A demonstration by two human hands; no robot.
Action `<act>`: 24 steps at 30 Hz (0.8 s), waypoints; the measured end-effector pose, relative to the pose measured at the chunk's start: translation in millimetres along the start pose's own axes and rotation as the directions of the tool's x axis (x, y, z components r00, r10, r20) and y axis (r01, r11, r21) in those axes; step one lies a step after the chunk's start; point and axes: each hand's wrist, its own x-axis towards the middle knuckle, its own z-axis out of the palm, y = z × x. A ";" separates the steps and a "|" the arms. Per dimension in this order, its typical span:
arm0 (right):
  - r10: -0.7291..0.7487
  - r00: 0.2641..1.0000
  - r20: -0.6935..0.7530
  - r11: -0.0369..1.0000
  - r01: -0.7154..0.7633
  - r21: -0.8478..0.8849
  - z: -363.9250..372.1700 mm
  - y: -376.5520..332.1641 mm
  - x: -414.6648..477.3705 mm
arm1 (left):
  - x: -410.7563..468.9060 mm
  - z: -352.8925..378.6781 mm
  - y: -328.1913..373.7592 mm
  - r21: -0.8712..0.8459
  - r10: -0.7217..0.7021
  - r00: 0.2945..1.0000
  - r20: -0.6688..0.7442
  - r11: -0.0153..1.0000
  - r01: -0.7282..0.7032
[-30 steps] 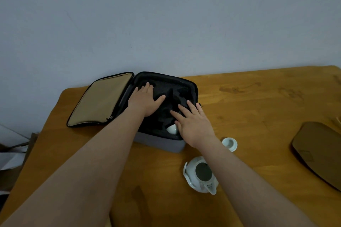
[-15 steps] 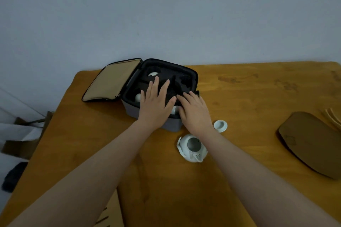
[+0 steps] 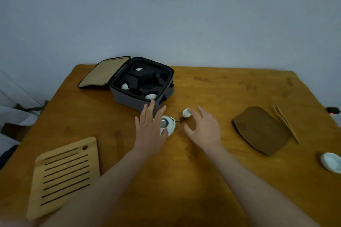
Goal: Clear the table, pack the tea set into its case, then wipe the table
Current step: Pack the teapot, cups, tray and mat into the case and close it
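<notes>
though low over the middle of the table (image 3: 230, 94), gripping nothing: left hand (image 3: 150, 131) flat, fingers straight and fanned, laid across the left part of the teapot (image 3: 170, 127); touching or just above, cannot tell. right hand (image 3: 203, 131) just right of it, fingers loosely bent and apart, one fingertip at the lid (image 3: 186, 113), contact unclear, thumb clear of it.

teapot squat, round, glazed white, mouth open and dark inside; spout seemingly toward the near edge, by the left thumb, so long axis roughly far to near, too blurred to be sure. lid small, white, glazed, tilted, just beyond the teapot toward the far edge.

beyond both, toward the far left corner: case (image 3: 129, 97), boxy, grey fabric walls, black foam inside cut into pockets, set askew to the far edge, one corner pointing at the hands. flap (image 3: 104, 73) thrown open to the left, tan lining up. three white cups (image 3: 151, 96) seated in separate pockets.

at the near left corner, a bamboo tray (image 3: 64, 173): pale, slatted, rectangular, long axis far to near. toward the right edge, a brown mat (image 3: 260, 130), smooth, round-cornered, with thin bamboo tongs (image 3: 285, 123) along its right side. at the right edge, a white glazed dish (image 3: 331, 162), cut by the frame.
</notes>
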 end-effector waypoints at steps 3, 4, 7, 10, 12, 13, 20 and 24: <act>0.032 0.999 0.018 0.999 -0.032 0.004 -11.0 6.2 -23.9 | -20.2 -3.0 19.1 0.015 -0.009 1.000 0.019 1.000 0.009; 0.043 0.999 0.026 0.999 -0.043 -0.001 -14.4 7.9 -32.1 | -26.8 -3.7 24.3 0.026 -0.008 1.000 0.018 1.000 0.008; 0.084 0.996 0.043 0.996 -0.084 -0.016 -23.3 13.7 -54.5 | -45.5 -3.6 38.9 0.031 -0.013 0.999 0.029 0.999 0.012; 0.099 0.993 0.063 0.995 -0.097 -0.024 -31.3 19.6 -75.5 | -64.8 -4.0 51.6 0.031 -0.026 0.999 0.031 0.999 0.025; 0.105 0.993 0.058 0.994 -0.103 -0.037 -38.8 24.8 -88.0 | -76.8 -3.7 59.6 0.023 -0.033 0.999 0.034 0.999 0.033; 0.110 0.993 0.051 0.993 -0.107 -0.042 -42.7 27.4 -92.7 | -81.5 -3.9 63.4 0.022 -0.033 0.999 0.036 0.999 0.033; 0.112 0.990 0.086 0.992 -0.107 -0.065 -58.7 67.4 -116.8 | -102.7 8.0 100.8 0.026 -0.072 0.996 0.055 0.997 0.071; 0.092 0.986 0.136 0.993 -0.081 -0.086 -65.9 102.2 -122.7 | -111.4 26.5 126.4 0.018 -0.120 0.989 0.083 0.993 0.119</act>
